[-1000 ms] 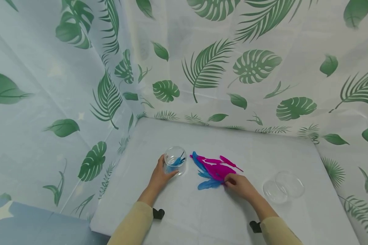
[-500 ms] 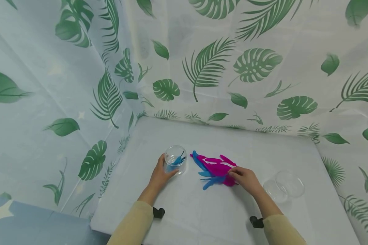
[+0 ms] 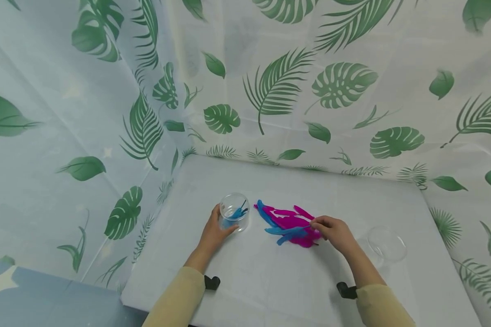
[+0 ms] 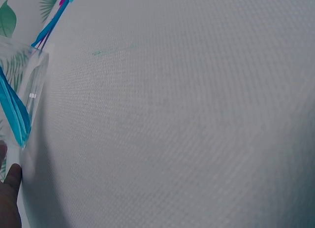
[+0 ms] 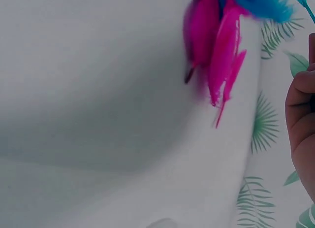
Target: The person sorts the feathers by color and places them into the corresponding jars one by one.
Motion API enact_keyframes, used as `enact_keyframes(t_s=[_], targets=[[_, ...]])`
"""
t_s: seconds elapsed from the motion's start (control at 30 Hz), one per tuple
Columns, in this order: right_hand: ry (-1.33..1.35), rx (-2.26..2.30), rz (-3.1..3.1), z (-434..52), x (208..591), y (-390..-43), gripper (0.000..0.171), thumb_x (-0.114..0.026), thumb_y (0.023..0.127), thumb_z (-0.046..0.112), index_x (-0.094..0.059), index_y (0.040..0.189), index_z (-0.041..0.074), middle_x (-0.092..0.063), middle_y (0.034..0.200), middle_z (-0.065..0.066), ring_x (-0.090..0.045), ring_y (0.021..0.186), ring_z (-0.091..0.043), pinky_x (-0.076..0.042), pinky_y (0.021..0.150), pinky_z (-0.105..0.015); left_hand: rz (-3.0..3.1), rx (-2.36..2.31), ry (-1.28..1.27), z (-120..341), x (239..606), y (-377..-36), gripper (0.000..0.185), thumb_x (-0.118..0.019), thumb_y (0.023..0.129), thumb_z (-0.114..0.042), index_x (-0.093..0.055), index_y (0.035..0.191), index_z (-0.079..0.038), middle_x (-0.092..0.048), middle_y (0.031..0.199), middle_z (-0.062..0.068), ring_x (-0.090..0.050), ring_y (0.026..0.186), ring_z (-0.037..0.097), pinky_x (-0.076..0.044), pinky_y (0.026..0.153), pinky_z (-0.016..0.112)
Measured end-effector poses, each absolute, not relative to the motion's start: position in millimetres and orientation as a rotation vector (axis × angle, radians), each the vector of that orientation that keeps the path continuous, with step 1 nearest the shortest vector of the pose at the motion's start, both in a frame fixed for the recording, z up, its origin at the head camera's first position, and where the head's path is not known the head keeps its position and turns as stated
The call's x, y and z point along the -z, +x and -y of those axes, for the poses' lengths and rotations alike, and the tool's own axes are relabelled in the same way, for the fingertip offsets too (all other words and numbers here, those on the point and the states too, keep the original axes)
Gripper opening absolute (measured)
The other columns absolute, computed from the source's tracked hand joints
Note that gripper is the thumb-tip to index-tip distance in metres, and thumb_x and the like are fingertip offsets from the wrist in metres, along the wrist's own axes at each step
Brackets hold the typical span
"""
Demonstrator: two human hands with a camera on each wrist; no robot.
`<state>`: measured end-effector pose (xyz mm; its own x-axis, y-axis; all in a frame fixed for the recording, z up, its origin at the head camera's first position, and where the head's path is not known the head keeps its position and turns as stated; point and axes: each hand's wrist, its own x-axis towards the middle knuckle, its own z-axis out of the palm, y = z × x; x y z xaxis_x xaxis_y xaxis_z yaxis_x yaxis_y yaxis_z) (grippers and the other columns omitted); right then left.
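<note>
well, i've got the person's left hand (image 3: 213,234) curled round a clear cup (image 3: 244,223), its thumb across the near side. the cup sits upright at the left of the white table (image 3: 270,290), open end up, and loose blue feathers (image 3: 236,216) lean inside against the wall. my left wrist view shows them long and narrow through the clear side; just a little of that hand reaches its edge.

over to the right, i see the right hand (image 3: 334,232) with thumb and fingertips drawn close together, pinching the end of a blue feather (image 3: 286,231). that feather lies across a heap of magenta feathers (image 3: 284,218), with more blue along the heap's left edge. the heap is between the two hands, just beside the cup. on the right wrist view the fingertips are cut off, so i judge the pinch from the head camera.

past the right hand i make out a clear round container (image 3: 404,248), partly behind the forearm. leaf-printed sheets (image 3: 278,91) hang behind the table, and both sleeves (image 3: 176,293) are pale yellow.
</note>
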<state>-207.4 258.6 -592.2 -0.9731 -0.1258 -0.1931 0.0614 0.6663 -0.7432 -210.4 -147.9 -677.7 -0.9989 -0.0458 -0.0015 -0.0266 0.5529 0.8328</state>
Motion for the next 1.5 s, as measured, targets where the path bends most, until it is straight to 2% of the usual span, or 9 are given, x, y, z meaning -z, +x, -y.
enact_keyframes(t_s=[0.17,0.37,0.47,0.6,0.77,0.9,1.0,1.13,1.5], targets=[[-0.07,1.243,-2.638,-261.6,572.7,-209.3,0.04,-0.061,0.094,0.051,-0.07,0.112,0.016,-0.062,0.084,-0.011,-0.055,0.072,-0.017,-0.046,0.064,-0.032,2.754,1.472,0.066,149.0,678.6,-211.2,0.104,-0.079,0.075,-0.058,-0.024,0.155,-0.022,-0.04,0.156,0.01,-0.039,0.144,0.033,-0.032,0.115,0.057],[-0.132,1.326,-2.638,-252.3,543.2,-222.6,0.037,-0.059,0.096,0.048,-0.07,0.111,0.016,-0.066,0.087,-0.007,-0.055,0.072,-0.018,-0.046,0.064,-0.033,2.764,1.466,0.063,150.3,677.3,-211.4,0.104,-0.078,0.076,-0.058,-0.023,0.155,-0.02,-0.039,0.156,0.012,-0.039,0.144,0.035,-0.033,0.115,0.058],[-0.144,1.343,-2.656,-240.0,529.3,-232.7,0.035,-0.059,0.095,0.051,-0.071,0.109,0.02,-0.067,0.089,-0.002,-0.055,0.072,-0.019,-0.045,0.06,-0.031,2.767,1.468,0.067,150.7,676.5,-211.6,0.104,-0.079,0.076,-0.058,-0.023,0.155,-0.02,-0.039,0.156,0.012,-0.038,0.144,0.035,-0.032,0.115,0.059],[-0.178,1.354,-2.665,-218.1,512.8,-246.1,0.034,-0.059,0.095,0.052,-0.071,0.108,0.024,-0.066,0.09,-0.002,-0.056,0.073,-0.021,-0.048,0.062,-0.03,2.764,1.482,0.071,150.8,677.5,-211.6,0.103,-0.079,0.077,-0.054,-0.023,0.155,-0.02,-0.039,0.156,0.012,-0.038,0.144,0.035,-0.032,0.115,0.058],[-0.257,1.357,-2.66,-188.4,498.3,-260.6,0.028,-0.061,0.096,0.047,-0.072,0.108,0.025,-0.069,0.095,-0.002,-0.057,0.077,-0.023,-0.051,0.067,-0.032,2.75,1.486,0.06,150.3,681.0,-211.3,0.101,-0.081,0.077,-0.049,-0.024,0.155,-0.019,-0.04,0.156,0.013,-0.039,0.143,0.035,-0.032,0.115,0.058],[-0.323,1.323,-2.666,-164.7,491.0,-270.2,0.025,-0.062,0.095,0.045,-0.072,0.108,0.026,-0.071,0.105,-0.001,-0.06,0.088,-0.023,-0.053,0.075,-0.034,2.741,1.493,0.062,149.6,681.7,-211.3,0.1,-0.081,0.077,-0.05,-0.025,0.155,-0.021,-0.04,0.156,0.011,-0.038,0.144,0.034,-0.031,0.116,0.057],[-0.409,1.236,-2.706,-147.6,490.0,-276.7,0.025,-0.062,0.096,0.041,-0.073,0.11,0.023,-0.072,0.107,0.001,-0.062,0.096,-0.022,-0.054,0.081,-0.037,2.741,1.493,0.057,148.9,679.7,-211.7,0.1,-0.08,0.077,-0.052,-0.025,0.154,-0.023,-0.04,0.156,0.01,-0.038,0.144,0.034,-0.031,0.116,0.056],[-0.513,1.085,-2.755,-125.3,498.7,-283.5,0.019,-0.062,0.098,0.034,-0.074,0.108,0.022,-0.074,0.101,0.004,-0.064,0.096,-0.018,-0.056,0.084,-0.04,2.738,1.478,0.04,148.2,679.3,-212.7,0.1,-0.081,0.076,-0.052,-0.025,0.154,-0.023,-0.042,0.154,0.01,-0.04,0.143,0.034,-0.033,0.116,0.056],[-0.726,0.706,-2.78,-63.8,533.6,-282.2,0.015,-0.064,0.097,0.022,-0.074,0.108,0.018,-0.074,0.104,0.002,-0.068,0.101,-0.017,-0.057,0.091,-0.037,2.715,1.474,-0.007,151.9,682.4,-214.0,0.101,-0.08,0.076,-0.053,-0.025,0.154,-0.021,-0.043,0.153,0.011,-0.042,0.142,0.033,-0.034,0.115,0.055]])
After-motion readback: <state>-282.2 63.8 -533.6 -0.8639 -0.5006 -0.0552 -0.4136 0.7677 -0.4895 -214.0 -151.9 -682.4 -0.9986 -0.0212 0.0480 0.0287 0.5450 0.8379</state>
